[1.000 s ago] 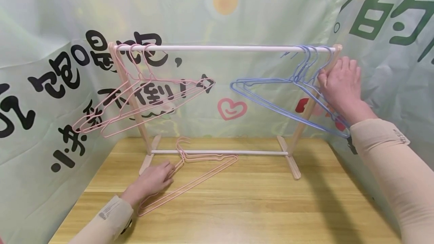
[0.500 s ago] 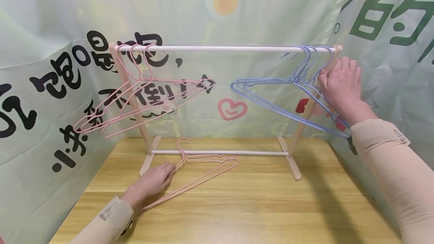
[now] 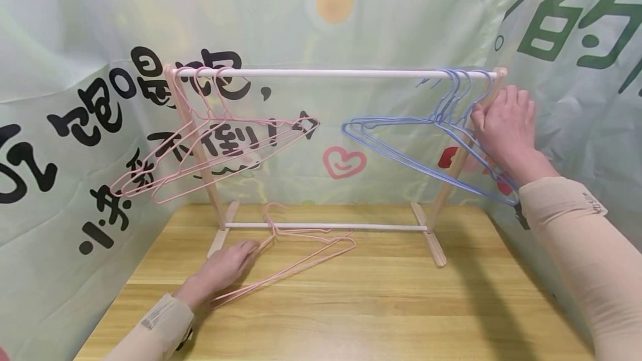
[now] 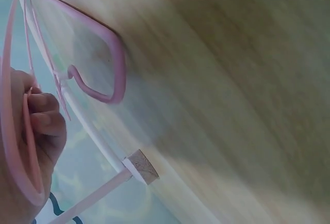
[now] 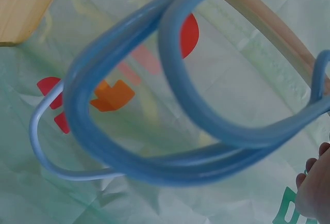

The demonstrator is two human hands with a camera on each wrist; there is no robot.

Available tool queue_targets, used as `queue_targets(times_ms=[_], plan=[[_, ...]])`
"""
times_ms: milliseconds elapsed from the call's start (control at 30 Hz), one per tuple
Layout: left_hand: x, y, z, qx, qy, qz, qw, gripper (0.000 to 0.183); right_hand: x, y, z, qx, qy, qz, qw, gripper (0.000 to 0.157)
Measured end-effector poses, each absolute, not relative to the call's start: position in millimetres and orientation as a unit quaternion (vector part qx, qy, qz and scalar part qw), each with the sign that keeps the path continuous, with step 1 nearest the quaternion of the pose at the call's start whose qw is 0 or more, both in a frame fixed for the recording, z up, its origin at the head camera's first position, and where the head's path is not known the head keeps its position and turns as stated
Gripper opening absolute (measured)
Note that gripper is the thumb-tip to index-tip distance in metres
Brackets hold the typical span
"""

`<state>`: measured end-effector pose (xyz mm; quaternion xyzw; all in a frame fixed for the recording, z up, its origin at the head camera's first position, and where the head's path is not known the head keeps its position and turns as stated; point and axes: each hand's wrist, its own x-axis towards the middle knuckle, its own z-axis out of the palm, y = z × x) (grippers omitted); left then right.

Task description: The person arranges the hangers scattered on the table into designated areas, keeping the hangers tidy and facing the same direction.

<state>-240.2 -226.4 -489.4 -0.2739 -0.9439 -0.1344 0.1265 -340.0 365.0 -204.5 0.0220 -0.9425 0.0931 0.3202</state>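
Observation:
A pink hanger [image 4: 7, 115] is gripped by my left hand [image 3: 225, 265], low over the table in front of the rack. A second pink hanger [image 4: 118, 64] lies beneath it on the tabletop; the two overlap in the head view. My right hand [image 3: 507, 124] is at the top of the rack's right post [image 3: 456, 160], thumb on one side and fingers on the other, holding it. Several blue hangers [image 3: 386, 120] hang right beside that hand. Three pink hangers [image 3: 251, 121] hang at the left end of the clothes rack's white rail [image 3: 321, 73].
The wooden table [image 3: 351, 316] carries the rack on two wooden feet [image 3: 433, 247]. A white lower bar [image 3: 371, 227] joins them, close behind the loose pink hangers. A printed cloth backdrop [image 3: 281, 10] encloses the back and sides.
The held pink hanger has tilted and shifted slightly, its lower bar now crossing that of the hanger beneath. My left hand has moved only a little; my right hand stays at the post.

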Motion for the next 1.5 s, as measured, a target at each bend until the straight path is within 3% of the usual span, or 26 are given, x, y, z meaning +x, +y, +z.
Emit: queue_targets(times_ms=[533,1100,1367,1500], plan=[[-232.8,-221.6,-474.1,-0.304,-0.923,-0.148,0.186,0.029,-341.2,366.9,-206.6,0.023,-0.942,0.099,0.319,0.039],[-236.3,-217.7,-432.3,-0.384,-0.856,-0.156,0.309,0.038,-341.6,366.0,-206.4,0.022,-0.94,0.098,0.326,0.04],[-232.8,-222.4,-406.7,-0.387,-0.842,-0.156,0.342,0.024,-340.1,364.1,-206.3,0.026,-0.936,0.099,0.336,0.038],[-232.8,-225.7,-390.9,-0.384,-0.835,-0.152,0.365,0.028,-339.7,363.9,-205.8,0.027,-0.935,0.096,0.34,0.038]])
